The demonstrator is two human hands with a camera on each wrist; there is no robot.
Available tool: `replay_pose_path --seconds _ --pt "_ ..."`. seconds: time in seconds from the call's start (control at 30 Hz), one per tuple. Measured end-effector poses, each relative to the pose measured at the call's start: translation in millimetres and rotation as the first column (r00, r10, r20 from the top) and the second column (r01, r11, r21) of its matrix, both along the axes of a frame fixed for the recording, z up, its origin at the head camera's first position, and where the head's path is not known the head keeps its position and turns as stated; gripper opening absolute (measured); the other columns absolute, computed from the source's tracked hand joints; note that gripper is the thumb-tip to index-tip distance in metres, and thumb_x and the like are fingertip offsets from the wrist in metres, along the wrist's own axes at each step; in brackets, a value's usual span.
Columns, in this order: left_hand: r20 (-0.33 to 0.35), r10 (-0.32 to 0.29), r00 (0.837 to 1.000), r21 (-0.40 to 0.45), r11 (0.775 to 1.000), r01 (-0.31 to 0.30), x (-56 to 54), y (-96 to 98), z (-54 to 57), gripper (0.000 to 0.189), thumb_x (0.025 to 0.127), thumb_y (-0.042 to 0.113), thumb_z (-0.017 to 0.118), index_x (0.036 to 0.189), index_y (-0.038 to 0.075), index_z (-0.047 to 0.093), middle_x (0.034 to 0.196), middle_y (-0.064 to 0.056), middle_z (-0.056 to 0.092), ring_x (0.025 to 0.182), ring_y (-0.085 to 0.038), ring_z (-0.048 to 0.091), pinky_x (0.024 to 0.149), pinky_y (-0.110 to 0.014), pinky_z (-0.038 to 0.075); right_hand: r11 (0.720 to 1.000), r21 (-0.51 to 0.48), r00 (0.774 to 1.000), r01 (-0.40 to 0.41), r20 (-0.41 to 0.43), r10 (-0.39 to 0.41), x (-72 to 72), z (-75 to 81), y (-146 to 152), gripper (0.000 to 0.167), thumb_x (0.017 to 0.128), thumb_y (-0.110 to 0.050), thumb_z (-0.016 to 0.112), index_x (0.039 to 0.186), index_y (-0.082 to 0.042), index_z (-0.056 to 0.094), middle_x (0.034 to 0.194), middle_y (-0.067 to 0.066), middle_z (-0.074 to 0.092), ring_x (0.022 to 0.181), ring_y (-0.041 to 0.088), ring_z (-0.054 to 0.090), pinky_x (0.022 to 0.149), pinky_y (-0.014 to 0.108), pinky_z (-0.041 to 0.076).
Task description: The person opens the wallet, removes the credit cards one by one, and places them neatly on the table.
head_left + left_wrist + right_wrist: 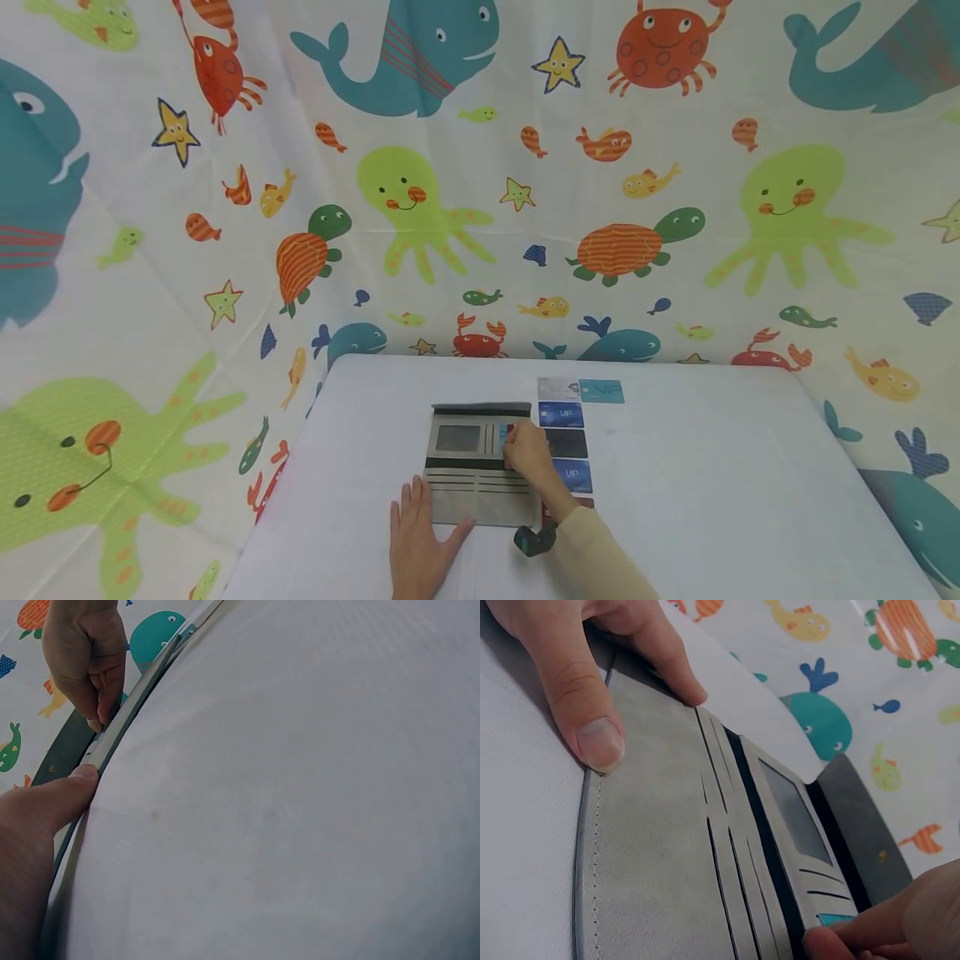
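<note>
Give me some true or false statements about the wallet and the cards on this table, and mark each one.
1. The gray wallet lies open on the white table. True.
2. The left hand is at the wallet's upper right corner. False: the left hand is at its lower left corner.
3. The right hand is at the wallet's card slots. True.
4. The loose cards lie left of the wallet. False: in the head view, the loose cards lie right of it.
5. A black card lies between two blue VIP cards. True.
6. The teal VIP card lies nearest the person. False: the teal VIP card lies in the farthest row.
</note>
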State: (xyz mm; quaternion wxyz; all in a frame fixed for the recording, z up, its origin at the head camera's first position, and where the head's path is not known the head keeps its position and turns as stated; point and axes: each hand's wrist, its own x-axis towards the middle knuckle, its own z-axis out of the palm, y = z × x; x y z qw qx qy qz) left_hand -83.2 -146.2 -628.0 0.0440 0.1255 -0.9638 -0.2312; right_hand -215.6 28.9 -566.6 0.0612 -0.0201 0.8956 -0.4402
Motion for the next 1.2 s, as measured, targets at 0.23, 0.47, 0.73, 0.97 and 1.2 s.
replay_pose_path --seconds 0.23,0.47,0.73,0.97,1.2 --pt "-0.033 -0.002 0.999 -0.019 1.0 0.001 1.1 -1.0 0.8 0.11 0.075 0.071 0.07 0.15 -0.004 0.04 0.16 -0.021 0.036 0.151 -0.04 0.029 0.123 -0.059 0.02 1.0 0.017 0.998 0.026 -0.051 -0.025 -2.0 -4.3 6.5 0.011 0.082 0.005 0.062 0.074 0.0 0.067 0.057 0.005 0.064 0.044 0.009 0.057 0.043 0.02 0.043" --pt "-0.002 -0.004 1.0 -0.021 1.0 0.004 0.0 -0.9 3.6 0.112 0.076 0.072 0.068 0.151 -0.004 0.038 0.161 -0.022 0.033 0.152 -0.041 0.027 0.124 -0.059 0.018 0.999 0.038 0.997 0.001 -0.076 0.002 -5.8 -7.5 6.1 0.02 0.084 0.002 0.061 0.065 -0.005 0.059 0.052 0.0 0.056 0.041 0.008 0.051 0.04 0.018 0.034" --pt "0.007 0.002 1.0 -0.017 1.0 -0.002 -0.9 2.1 0.9 0.112 0.076 0.074 0.068 0.151 -0.004 0.038 0.161 -0.02 0.033 0.152 -0.039 0.026 0.124 -0.058 0.016 0.991 0.123 0.991 -0.05 -0.116 0.065 -14.7 -0.6 1.4 0.015 0.077 0.008 0.061 0.088 0.007 0.071 0.081 0.016 0.071 0.066 0.018 0.06 0.055 0.031 0.053" --pt "0.0 0.006 1.0 -0.014 1.0 -0.006 -2.1 5.7 1.0 0.111 0.075 0.072 0.069 0.151 -0.003 0.038 0.161 -0.02 0.034 0.152 -0.039 0.027 0.124 -0.059 0.017 0.984 0.149 0.992 -0.099 -0.057 0.108 -25.1 2.6 1.1 0.03 0.079 0.006 0.065 0.108 0.012 0.068 0.094 0.02 0.072 0.07 0.018 0.061 0.066 0.036 0.059" --pt "-0.007 0.01 1.0 -0.013 1.0 -0.01 -3.4 6.5 0.6 0.111 0.074 0.07 0.071 0.151 -0.003 0.039 0.161 -0.02 0.035 0.152 -0.04 0.028 0.124 -0.059 0.018 0.975 0.182 0.991 -0.126 -0.012 0.13 -33.6 4.5 -0.9 0.029 0.079 0.004 0.067 0.107 0.012 0.066 0.095 0.021 0.071 0.073 0.02 0.062 0.062 0.033 0.057"
